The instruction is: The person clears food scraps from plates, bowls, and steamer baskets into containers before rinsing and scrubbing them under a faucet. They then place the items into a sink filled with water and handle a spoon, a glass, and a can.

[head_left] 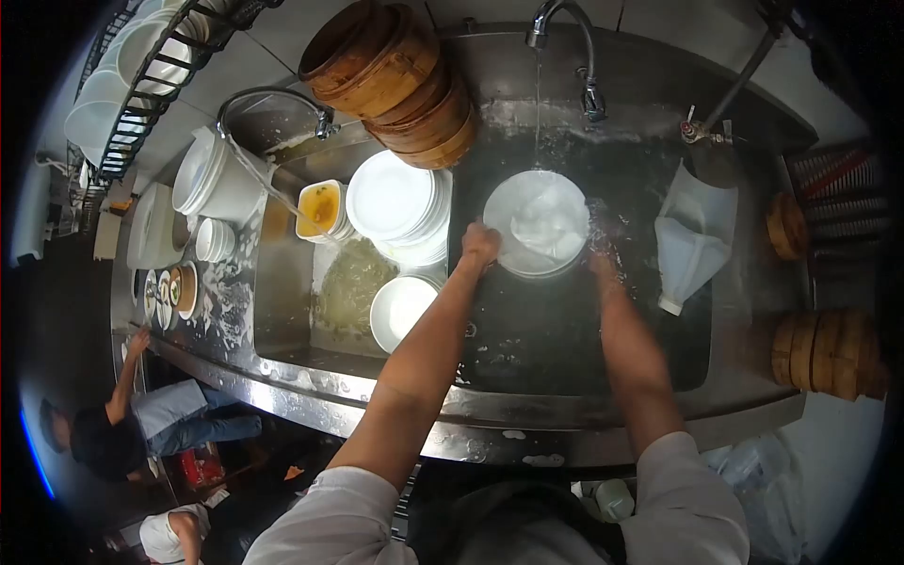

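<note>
Both of my hands are over the water-filled right basin. My left hand [480,243] has its fingers wrapped round the left rim of a round white bowl [537,259] with something white inside it. At the bowl's lower right is my right hand [604,264], partly in the water and blurred, so its fingers cannot be made out. A thin stream runs from the right faucet [539,38] behind the bowl. Stacked white plates [391,196], a white bowl [403,311] and a square dish with yellow liquid [318,207] fill part of the left basin.
Bamboo steamers stand behind the basins [372,66] and at the right [819,353]. A translucent jug [692,245] lies in the right basin. White buckets [221,174] and small bowls [215,240] are on the left counter. Two other people [94,428] are at the lower left.
</note>
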A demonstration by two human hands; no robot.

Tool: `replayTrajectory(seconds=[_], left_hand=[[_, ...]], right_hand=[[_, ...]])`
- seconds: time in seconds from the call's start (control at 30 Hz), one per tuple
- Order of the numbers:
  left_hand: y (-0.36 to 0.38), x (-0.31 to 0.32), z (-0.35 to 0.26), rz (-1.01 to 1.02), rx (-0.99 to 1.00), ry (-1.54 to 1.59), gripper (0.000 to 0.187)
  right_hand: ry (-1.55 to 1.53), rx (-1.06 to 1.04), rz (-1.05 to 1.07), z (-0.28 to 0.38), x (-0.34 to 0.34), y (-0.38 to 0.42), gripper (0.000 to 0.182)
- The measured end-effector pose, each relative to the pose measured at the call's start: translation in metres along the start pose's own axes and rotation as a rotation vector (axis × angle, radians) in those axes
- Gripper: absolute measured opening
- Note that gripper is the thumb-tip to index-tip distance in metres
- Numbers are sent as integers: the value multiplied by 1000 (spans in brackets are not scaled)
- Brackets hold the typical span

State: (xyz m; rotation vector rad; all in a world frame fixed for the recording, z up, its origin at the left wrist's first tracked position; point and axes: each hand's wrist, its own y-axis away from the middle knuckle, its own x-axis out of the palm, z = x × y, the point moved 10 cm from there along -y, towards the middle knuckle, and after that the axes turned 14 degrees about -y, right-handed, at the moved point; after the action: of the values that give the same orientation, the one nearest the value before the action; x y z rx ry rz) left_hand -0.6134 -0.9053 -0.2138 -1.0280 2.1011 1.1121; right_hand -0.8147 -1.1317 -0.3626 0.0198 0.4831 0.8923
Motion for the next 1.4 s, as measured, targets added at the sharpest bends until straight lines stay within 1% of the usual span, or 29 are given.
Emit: replayTrajectory(seconds=[0.03, 0.1, 0.2, 0.3, 0.37, 0.43, 0.5, 0.53, 0.6, 0.63, 0.67, 0.73, 0.77, 0.87, 0.97, 1.07, 1.17, 1.23, 1.3, 1.33, 1.4], left_hand=[[-9, 5, 0, 20, 71, -49, 38], [-27, 14, 3, 59, 218, -147, 39], [-28, 12, 3, 71, 267, -106, 41], [-29, 28, 22, 145, 125, 28, 44], [-70, 79, 64, 211, 123, 186, 43], [-68, 89, 80, 275, 0, 274, 42], [-19, 64, 57, 339, -229, 297, 41], [-16, 60, 53, 355, -181, 175, 41], [-16, 58, 43, 362, 38, -313, 40], [-24, 72, 49, 356, 119, -513, 41], [-30, 83, 62, 330, 51, -125, 39], [-64, 129, 109, 250, -61, 654, 37], [-67, 129, 115, 193, -118, 1039, 36], [-48, 161, 109, 489, -136, 1164, 39], [-16, 161, 65, 789, -116, 1276, 43], [3, 112, 55, 329, -152, 974, 43], [43, 64, 29, 346, -211, 811, 41], [59, 22, 1, 306, 148, 371, 38], [85, -12, -8, 237, 258, 335, 34], [99, -23, -3, 194, 210, 521, 32], [122, -29, 11, 392, 248, 407, 33]], right_hand=[[-181, -36, -50, -6, 2, -4, 42], [-362, 14, -144, -15, 0, -8, 41], [-553, 112, -262, -33, -1, -3, 39], [-726, 255, -354, -64, 12, 29, 38], [-843, 345, -424, -81, 27, 59, 36], [-915, 396, -452, -93, 40, 75, 35], [-953, 416, -450, -96, 50, 76, 34], [-975, 424, -446, -97, 58, 75, 34], [-1007, 437, -436, -103, 73, 72, 32], [-1020, 445, -433, -101, 79, 73, 32], [-1027, 452, -427, -98, 85, 73, 31], [-1041, 454, -410, -92, 94, 68, 30], [-1050, 454, -403, -92, 96, 66, 30], [-1083, 458, -408, -93, 104, 63, 28], [-1117, 434, -391, -87, 102, 38, 27], [-1149, 415, -370, -74, 88, 15, 25], [-1171, 403, -366, -64, 67, 3, 24], [-1202, 396, -374, -55, 53, 0, 23], [-1222, 382, -371, -43, 39, -6, 22], [-1234, 374, -367, -37, 32, -10, 21], [-1259, 355, -368, -26, 22, -20, 20]])
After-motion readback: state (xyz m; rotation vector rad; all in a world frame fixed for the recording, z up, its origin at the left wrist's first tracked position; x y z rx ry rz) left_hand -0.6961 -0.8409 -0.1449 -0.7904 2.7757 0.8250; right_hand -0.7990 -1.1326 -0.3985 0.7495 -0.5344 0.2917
